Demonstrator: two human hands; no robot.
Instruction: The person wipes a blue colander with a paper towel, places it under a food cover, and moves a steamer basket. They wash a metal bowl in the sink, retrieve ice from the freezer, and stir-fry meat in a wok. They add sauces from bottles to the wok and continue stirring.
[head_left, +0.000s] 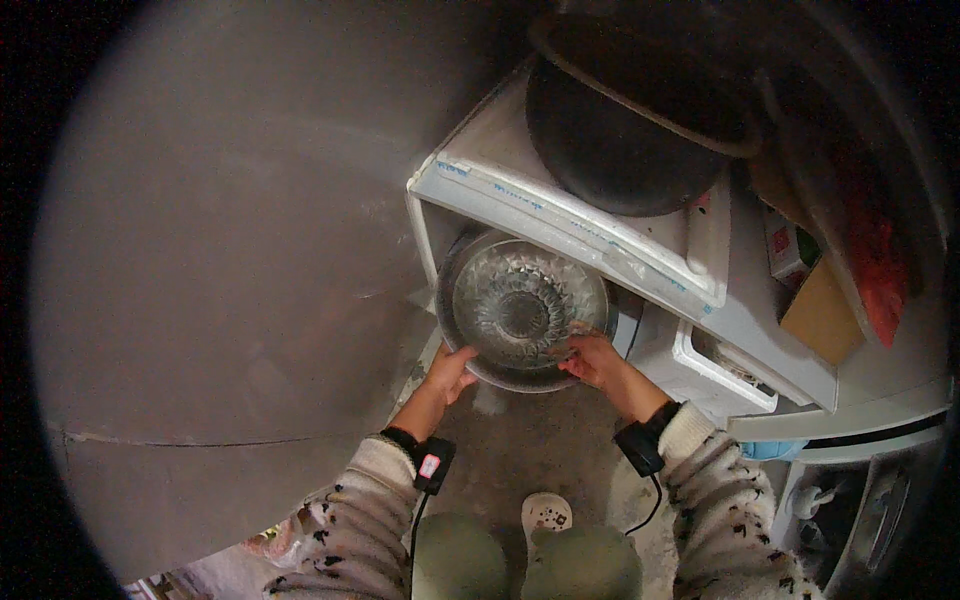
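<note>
A round metal basin (517, 381) lies low before me, partly under the edge of a white shelf. Inside it rests a clear, faceted glass-like bowl (525, 300). My left hand (450, 371) grips the basin's near left rim, thumb on top. On the near right side, my right hand (589, 358) has its fingers over the rim at the edge of the clear bowl; its fingertips seem to pinch something clear, perhaps the bowl's rim. Both wrists wear black straps with small boxes and cables.
The white shelf (555, 210) slants above the basin, bearing a large dark pot (622, 142). To the right stand a white foam box (682, 352) and a cardboard piece (823, 311). A large grey surface (240, 247) fills the left. A shoe (546, 511) shows below.
</note>
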